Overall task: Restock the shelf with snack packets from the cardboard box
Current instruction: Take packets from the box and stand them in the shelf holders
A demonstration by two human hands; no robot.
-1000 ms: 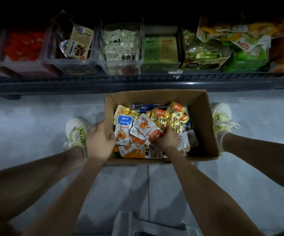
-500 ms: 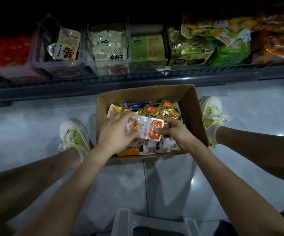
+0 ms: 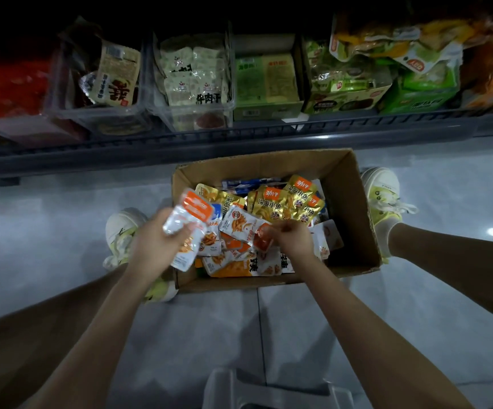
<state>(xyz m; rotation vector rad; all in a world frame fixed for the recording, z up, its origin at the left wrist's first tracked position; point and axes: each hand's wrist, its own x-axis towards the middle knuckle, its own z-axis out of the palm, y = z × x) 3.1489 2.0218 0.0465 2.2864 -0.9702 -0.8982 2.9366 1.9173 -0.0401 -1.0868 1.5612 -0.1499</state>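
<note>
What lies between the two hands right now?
Head view: a white-and-orange snack packet lying in the cardboard box sits between the left hand, gripping other packets, and the right hand, pinching its orange end.

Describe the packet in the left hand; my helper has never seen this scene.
On the floor by the shelf sits an open cardboard box. Above its left edge, the left hand grips a white packet with an orange band; unlike the gold packets lying inside, it is held up.
</note>
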